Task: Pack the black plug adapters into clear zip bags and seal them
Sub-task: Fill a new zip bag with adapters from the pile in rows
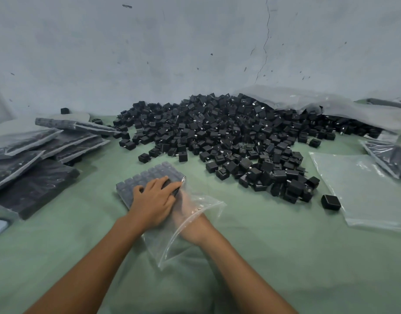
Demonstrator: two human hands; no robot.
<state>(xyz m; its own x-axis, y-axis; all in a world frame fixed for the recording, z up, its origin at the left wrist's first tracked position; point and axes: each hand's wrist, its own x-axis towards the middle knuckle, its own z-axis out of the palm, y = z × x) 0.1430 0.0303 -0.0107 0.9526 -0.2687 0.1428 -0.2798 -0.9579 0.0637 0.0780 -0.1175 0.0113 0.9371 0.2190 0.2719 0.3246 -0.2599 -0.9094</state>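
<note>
Two hands (153, 200) at one zip bag (196, 225), one adapter heap (229, 137) behind.

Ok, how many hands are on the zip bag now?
2. The left hand presses on top of the zip bag over the packed adapters; the right hand is inside its mouth, blurred through the plastic.

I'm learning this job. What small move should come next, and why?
Probably draw the right hand out of the bag to fetch more from the pile of adapters. That hand is inside the open mouth, the left hand presses on the packed rows, and the bag's near part looks unfilled.
</note>
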